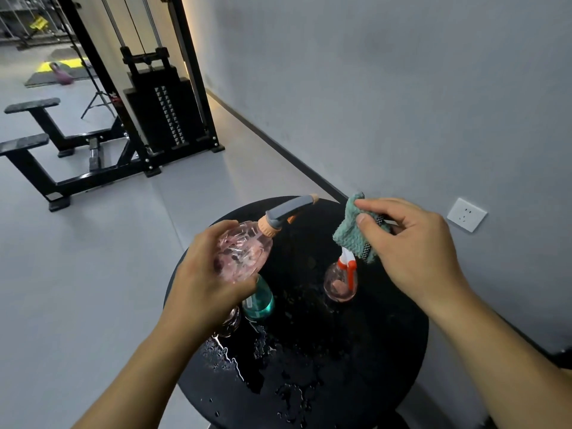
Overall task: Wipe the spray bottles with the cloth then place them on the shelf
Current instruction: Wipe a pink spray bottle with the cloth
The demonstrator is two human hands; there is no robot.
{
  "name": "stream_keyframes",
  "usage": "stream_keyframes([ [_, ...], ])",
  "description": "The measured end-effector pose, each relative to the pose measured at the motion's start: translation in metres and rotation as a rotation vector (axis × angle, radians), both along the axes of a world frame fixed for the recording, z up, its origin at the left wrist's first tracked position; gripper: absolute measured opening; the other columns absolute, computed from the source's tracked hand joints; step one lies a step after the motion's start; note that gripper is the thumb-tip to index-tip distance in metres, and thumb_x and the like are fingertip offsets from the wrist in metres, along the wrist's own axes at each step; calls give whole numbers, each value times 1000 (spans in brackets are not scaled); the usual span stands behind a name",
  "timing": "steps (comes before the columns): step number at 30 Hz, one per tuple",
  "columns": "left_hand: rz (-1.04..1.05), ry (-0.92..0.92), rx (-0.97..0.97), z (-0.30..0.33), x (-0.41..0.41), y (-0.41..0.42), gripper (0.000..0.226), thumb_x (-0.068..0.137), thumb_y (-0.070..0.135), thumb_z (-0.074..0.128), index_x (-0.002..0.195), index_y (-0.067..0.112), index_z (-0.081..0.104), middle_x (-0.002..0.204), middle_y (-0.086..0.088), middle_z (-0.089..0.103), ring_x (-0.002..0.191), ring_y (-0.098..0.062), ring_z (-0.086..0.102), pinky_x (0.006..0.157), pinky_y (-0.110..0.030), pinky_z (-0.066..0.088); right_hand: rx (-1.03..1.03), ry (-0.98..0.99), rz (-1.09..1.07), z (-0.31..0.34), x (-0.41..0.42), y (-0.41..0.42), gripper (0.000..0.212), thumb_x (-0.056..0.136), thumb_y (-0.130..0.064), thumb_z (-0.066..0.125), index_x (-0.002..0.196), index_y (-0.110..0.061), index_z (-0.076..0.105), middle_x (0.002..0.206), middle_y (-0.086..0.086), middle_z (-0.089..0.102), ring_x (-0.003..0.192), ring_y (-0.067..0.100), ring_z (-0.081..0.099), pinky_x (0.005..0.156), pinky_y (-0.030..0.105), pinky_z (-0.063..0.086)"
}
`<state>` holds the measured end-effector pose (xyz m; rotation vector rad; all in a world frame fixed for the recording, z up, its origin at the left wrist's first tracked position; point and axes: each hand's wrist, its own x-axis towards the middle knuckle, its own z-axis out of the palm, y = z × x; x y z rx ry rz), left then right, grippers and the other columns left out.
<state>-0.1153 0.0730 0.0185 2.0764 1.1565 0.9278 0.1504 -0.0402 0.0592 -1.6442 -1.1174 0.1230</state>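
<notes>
Over the round black table (356, 382), wet with water drops, the left hand (201, 274) grips a clear pink plastic spray bottle with a grey nozzle (247, 246), tilted in the air. The right hand (411, 243) pinches a teal textured cloth (349, 230) just beside it. On the table stand a small pink bottle with a red trigger (340, 283) and a teal bottle (261, 300), partly hidden behind the left hand.

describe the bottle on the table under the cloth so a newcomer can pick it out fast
Find the round black table by the grey wall. On its far right part, just below the teal cloth pinched by the right hand, stands a small pink spray bottle. Only it has a red-and-white trigger head.
</notes>
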Motion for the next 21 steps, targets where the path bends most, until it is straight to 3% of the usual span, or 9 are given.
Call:
stream_keyframes([
  [5,-39,54,91,-12,-1,2,91,68,14,96,136,51,47,128,20,53,115,-10,61,87,-19,50,20,25,39,4,-7,0,23,94,-16,74,110,-31,80,107,-25,74,106,-6,68,96,18,54],
  [8,-70,57,127,-11,-1,2,94,69,12,95,139,51,48,133,22,50,121,-12,58,95,-25,51,15,19,78,5,-12,0,23,95,-16,73,112,-29,80,110,-26,73,107,-7,67,96,16,53],
  [12,-127,78,157,-12,-4,4,98,71,9,95,150,46,50,140,19,46,126,-10,55,94,-9,45,-14,-37,114,3,-19,0,25,95,-12,72,114,-26,81,112,-23,73,109,-10,65,97,11,50],
  [16,-129,88,163,-12,-8,6,98,69,4,95,146,49,52,139,15,44,122,-12,55,88,1,42,1,-186,153,-2,-29,-1,26,93,-5,72,113,-19,81,112,-16,73,107,-5,66,95,10,50],
  [21,-119,95,169,-13,-7,5,99,68,4,95,142,54,51,138,15,42,128,-20,54,97,-24,51,57,-383,259,-8,-51,-2,27,93,-3,73,116,-15,79,116,-7,74,110,6,67,103,20,50],
])
